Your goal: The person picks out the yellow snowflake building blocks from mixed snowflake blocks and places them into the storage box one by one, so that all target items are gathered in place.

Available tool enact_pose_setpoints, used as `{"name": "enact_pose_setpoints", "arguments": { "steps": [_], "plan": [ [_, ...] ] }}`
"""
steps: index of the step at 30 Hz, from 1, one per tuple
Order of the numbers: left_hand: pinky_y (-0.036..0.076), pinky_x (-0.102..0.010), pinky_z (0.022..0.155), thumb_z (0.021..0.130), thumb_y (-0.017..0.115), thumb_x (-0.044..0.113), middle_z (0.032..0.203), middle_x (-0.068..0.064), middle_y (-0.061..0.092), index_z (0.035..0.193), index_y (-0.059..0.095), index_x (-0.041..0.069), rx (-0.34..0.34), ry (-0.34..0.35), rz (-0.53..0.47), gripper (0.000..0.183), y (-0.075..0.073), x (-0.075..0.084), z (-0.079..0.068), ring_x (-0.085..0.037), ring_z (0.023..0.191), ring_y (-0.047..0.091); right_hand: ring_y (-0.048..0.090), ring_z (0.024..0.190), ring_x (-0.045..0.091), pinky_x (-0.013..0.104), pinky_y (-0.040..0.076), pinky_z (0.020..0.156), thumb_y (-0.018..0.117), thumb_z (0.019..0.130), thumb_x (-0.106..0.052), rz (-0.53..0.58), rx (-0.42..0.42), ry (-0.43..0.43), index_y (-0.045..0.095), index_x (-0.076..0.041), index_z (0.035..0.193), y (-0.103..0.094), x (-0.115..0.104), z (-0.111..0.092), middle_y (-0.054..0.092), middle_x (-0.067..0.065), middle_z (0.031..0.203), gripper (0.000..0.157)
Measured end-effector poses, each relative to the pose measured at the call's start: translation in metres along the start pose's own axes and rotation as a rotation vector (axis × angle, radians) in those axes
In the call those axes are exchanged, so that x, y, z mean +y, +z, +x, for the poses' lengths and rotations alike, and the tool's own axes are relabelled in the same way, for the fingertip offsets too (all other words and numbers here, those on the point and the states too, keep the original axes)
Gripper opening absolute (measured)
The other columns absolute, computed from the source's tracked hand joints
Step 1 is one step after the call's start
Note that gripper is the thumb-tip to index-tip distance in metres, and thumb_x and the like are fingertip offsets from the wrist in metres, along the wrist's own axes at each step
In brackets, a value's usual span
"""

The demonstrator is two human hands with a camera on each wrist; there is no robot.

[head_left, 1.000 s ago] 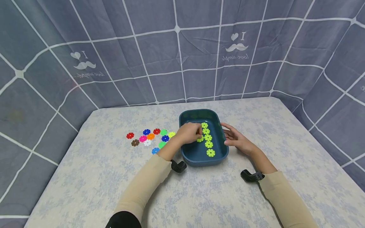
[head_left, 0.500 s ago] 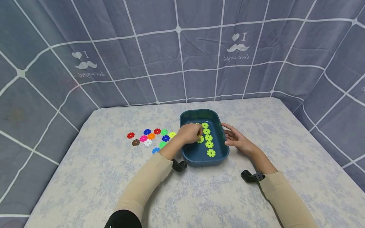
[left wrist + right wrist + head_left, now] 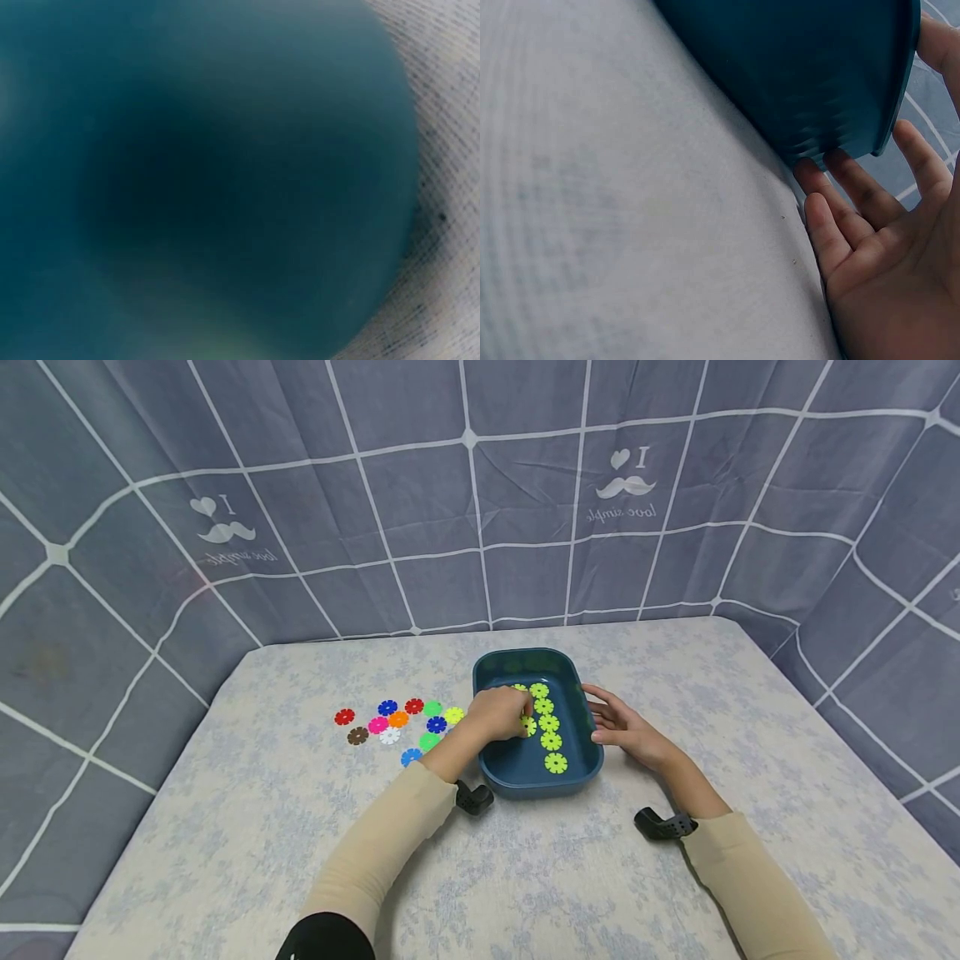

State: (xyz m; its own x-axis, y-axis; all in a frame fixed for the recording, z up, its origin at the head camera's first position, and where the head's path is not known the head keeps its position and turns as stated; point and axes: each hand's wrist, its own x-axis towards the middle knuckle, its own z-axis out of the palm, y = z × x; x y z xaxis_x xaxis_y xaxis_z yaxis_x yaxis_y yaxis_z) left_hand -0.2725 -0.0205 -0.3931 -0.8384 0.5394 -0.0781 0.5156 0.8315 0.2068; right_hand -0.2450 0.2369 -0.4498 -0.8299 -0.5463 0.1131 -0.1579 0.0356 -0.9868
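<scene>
In the head view my left hand (image 3: 501,712) reaches over the left rim of a dark teal plastic tub (image 3: 517,783), its fingers curled down. Its fingertips pinch the edge of a yellow-green notched plastic disc (image 3: 529,727) on the tub's floor. Beside it runs a column of several matching yellow-green discs (image 3: 549,723), and another disc (image 3: 519,687) shows just beyond the knuckles. My right hand (image 3: 626,727) rests against the tub's right side with spread fingers. In the right wrist view those fingers (image 3: 866,191) touch the outer wall. The left wrist view shows only blurred teal wall.
Left of the tub, several loose notched discs lie on the patterned tablecloth (image 3: 225,827), among them a red disc (image 3: 344,717), a brown disc (image 3: 357,736) and an orange disc (image 3: 398,719). A grey-blue gridded curtain (image 3: 420,493) hangs behind and along both sides.
My left fingertips shift slightly over the same disc, and the disc beyond the knuckles has come more into view. The right hand and the tub hold still.
</scene>
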Motion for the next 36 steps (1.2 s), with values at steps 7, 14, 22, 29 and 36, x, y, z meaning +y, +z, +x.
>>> {"name": "enact_pose_setpoints", "arguments": {
  "steps": [7, 14, 22, 29, 36],
  "plan": [
    [0.052, -0.034, 0.076, 0.084, 0.079, 0.026, 0.107, 0.002, 0.069, 0.108, 0.073, 0.018, -0.013, -0.011, 0.011, 0.025, 0.0006, 0.0009, 0.0005, -0.017, 0.092, 0.063, 0.027, 0.137, 0.047, 0.025, 0.043, 0.097, 0.064, 0.092, -0.011, -0.003, -0.001, -0.003, 0.012, -0.007, 0.156, 0.0006, -0.0008, -0.0004, 0.018, 0.03, 0.155, 0.082],
    [0.053, -0.034, 0.074, 0.085, 0.078, 0.025, 0.105, 0.002, 0.07, 0.106, 0.074, 0.018, -0.003, -0.005, 0.024, 0.023, 0.0023, 0.0006, 0.0004, -0.016, 0.091, 0.063, 0.025, 0.138, 0.049, 0.024, 0.042, 0.097, 0.063, 0.093, -0.011, -0.005, 0.0, -0.002, 0.012, -0.007, 0.156, 0.0009, -0.0008, -0.0006, 0.018, 0.03, 0.155, 0.081],
    [0.052, -0.034, 0.074, 0.085, 0.078, 0.026, 0.103, 0.003, 0.07, 0.107, 0.074, 0.019, 0.005, -0.004, 0.008, 0.024, 0.0029, -0.0005, 0.0002, -0.015, 0.09, 0.063, 0.024, 0.139, 0.048, 0.024, 0.042, 0.097, 0.064, 0.093, -0.012, -0.011, 0.003, 0.007, 0.012, -0.008, 0.156, 0.0004, 0.0006, -0.0002, 0.018, 0.029, 0.155, 0.082],
    [0.05, -0.031, 0.069, 0.087, 0.076, 0.025, 0.091, 0.004, 0.067, 0.107, 0.074, 0.017, 0.076, 0.026, -0.064, 0.021, 0.0041, -0.003, -0.0008, -0.013, 0.081, 0.06, 0.024, 0.139, 0.048, 0.023, 0.042, 0.097, 0.064, 0.092, -0.011, 0.0, 0.008, 0.013, 0.012, -0.008, 0.156, 0.0, 0.0014, 0.0003, 0.017, 0.029, 0.156, 0.082],
    [0.05, -0.03, 0.072, 0.089, 0.073, 0.022, 0.095, 0.002, 0.067, 0.102, 0.073, 0.015, 0.149, 0.043, -0.128, 0.015, 0.0025, -0.0037, -0.004, -0.013, 0.084, 0.061, 0.024, 0.138, 0.049, 0.024, 0.042, 0.097, 0.064, 0.093, -0.011, -0.003, 0.006, 0.008, 0.012, -0.007, 0.156, 0.0006, -0.0001, 0.0, 0.018, 0.03, 0.155, 0.082]
  ]
}}
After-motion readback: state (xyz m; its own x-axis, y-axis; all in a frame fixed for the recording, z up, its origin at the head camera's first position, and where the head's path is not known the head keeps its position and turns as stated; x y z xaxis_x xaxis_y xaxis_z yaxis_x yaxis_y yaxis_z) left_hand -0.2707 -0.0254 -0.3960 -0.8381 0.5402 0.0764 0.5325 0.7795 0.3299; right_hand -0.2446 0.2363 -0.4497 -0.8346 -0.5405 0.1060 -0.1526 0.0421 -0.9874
